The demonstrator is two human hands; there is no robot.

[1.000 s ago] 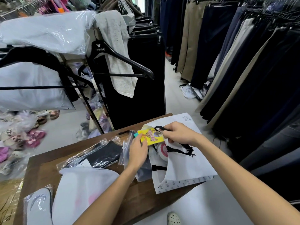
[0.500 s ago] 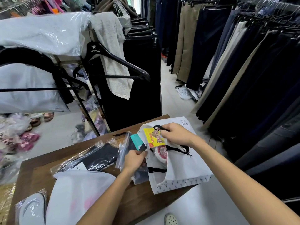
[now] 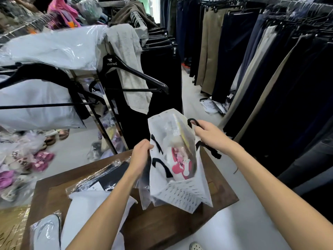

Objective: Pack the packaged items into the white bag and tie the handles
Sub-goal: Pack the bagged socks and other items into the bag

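Black hanger [image 3: 133,73], hanging trousers [image 3: 225,51]

The matt white non-woven bag [image 3: 182,193] with black cloth handles looks soft and finely textured. Inside it, a glossy clear plastic packet [image 3: 177,156] shines over pink print. The brown wooden table [image 3: 162,226] has a smooth, dull grain. On it lies a crinkled, shiny cellophane sleeve of black cloth [image 3: 100,177]. Behind hangs a smooth black plastic hanger [image 3: 133,73].
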